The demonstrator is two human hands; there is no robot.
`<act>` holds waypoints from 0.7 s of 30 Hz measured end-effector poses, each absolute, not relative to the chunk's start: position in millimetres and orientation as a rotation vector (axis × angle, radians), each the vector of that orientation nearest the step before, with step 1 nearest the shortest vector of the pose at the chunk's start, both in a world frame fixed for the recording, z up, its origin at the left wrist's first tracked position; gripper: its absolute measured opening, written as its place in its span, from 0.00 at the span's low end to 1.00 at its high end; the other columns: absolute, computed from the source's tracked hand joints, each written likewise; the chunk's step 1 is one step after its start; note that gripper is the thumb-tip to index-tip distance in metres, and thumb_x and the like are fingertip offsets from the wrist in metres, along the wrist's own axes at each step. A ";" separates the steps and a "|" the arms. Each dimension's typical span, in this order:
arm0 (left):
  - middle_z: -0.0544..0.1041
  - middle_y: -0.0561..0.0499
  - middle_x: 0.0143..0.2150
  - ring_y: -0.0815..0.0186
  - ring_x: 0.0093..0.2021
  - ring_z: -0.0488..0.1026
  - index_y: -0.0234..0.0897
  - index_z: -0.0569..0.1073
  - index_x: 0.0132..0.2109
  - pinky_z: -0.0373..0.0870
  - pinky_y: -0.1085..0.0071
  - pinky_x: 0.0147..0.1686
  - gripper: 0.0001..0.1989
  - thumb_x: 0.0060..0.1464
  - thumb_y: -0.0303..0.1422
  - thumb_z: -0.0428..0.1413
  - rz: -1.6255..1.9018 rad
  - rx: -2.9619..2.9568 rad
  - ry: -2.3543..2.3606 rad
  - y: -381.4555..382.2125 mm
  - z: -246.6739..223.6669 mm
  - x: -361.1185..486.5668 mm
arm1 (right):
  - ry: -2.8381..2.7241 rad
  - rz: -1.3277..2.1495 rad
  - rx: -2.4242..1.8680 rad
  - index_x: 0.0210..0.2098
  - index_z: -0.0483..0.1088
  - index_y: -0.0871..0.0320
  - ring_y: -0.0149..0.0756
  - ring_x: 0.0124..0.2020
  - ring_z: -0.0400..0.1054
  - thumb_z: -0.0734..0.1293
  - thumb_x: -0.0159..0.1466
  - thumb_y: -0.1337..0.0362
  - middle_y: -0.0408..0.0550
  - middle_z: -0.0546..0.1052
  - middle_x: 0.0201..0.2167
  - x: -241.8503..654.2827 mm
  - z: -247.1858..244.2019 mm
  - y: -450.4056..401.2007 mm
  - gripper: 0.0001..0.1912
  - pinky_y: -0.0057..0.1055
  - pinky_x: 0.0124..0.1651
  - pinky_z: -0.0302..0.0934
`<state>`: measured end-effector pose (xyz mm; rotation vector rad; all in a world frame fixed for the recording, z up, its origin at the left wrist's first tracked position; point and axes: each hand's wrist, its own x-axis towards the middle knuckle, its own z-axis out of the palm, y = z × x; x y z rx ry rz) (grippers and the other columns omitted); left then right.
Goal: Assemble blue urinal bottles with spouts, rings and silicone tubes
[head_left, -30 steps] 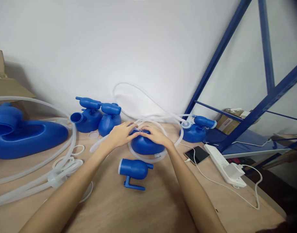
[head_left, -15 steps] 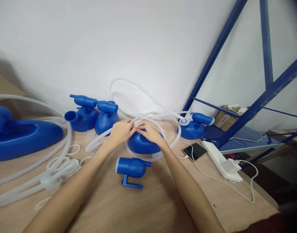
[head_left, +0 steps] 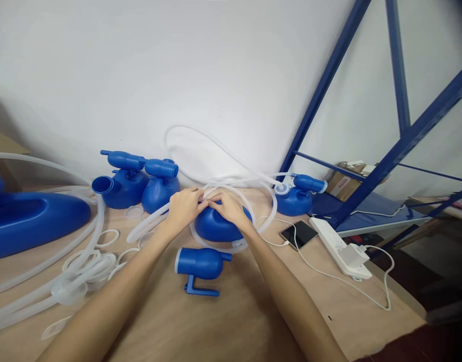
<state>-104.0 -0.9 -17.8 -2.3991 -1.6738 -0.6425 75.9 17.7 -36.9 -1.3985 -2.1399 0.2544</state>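
My left hand (head_left: 184, 207) and my right hand (head_left: 229, 207) meet at the top of a rounded blue container (head_left: 219, 227), fingertips pinched together. Whatever they pinch is too small to make out. A clear hose (head_left: 270, 215) loops around and behind this container. Nearer to me, between my forearms, a blue bottle-shaped part (head_left: 201, 263) with a pale rim lies on its side, a blue bracket below it.
Blue containers (head_left: 125, 187) stand by the wall at left, another (head_left: 294, 201) at right. A large blue vessel (head_left: 42, 216), hoses and rings (head_left: 91, 266) lie left. A phone (head_left: 299, 235), power strip (head_left: 338, 246) and blue shelf frame (head_left: 329, 80) are at right.
The view has shifted a little, so most things appear slightly farther left. My hands stay together over the blue container, fingers still pinched.
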 end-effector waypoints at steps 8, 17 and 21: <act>0.81 0.46 0.43 0.55 0.44 0.79 0.39 0.77 0.38 0.55 0.65 0.30 0.16 0.69 0.40 0.48 -0.678 -2.340 -1.720 3.4 -25.4 -100.8 | -2.052 0.202 -1.480 0.45 0.84 0.49 0.47 0.54 0.77 0.67 0.72 0.54 0.48 0.85 0.49 70.4 -38.9 14.1 0.13 0.38 0.58 0.67; 0.82 0.45 0.44 0.54 0.43 0.79 0.38 0.75 0.39 0.52 0.64 0.30 0.16 0.71 0.37 0.46 -0.601 -2.416 -1.622 2.6 -20.6 -106.5 | -2.096 0.215 -1.441 0.43 0.84 0.50 0.46 0.50 0.79 0.67 0.72 0.56 0.46 0.86 0.45 72.4 -34.3 12.0 0.12 0.36 0.52 0.68; 0.81 0.44 0.46 0.54 0.47 0.79 0.36 0.74 0.42 0.56 0.64 0.33 0.14 0.72 0.36 0.47 -0.526 -2.499 -1.519 2.6 -15.4 -111.5 | -2.103 0.241 -1.413 0.44 0.84 0.49 0.46 0.51 0.78 0.68 0.72 0.57 0.45 0.86 0.46 74.5 -36.0 14.0 0.12 0.35 0.53 0.67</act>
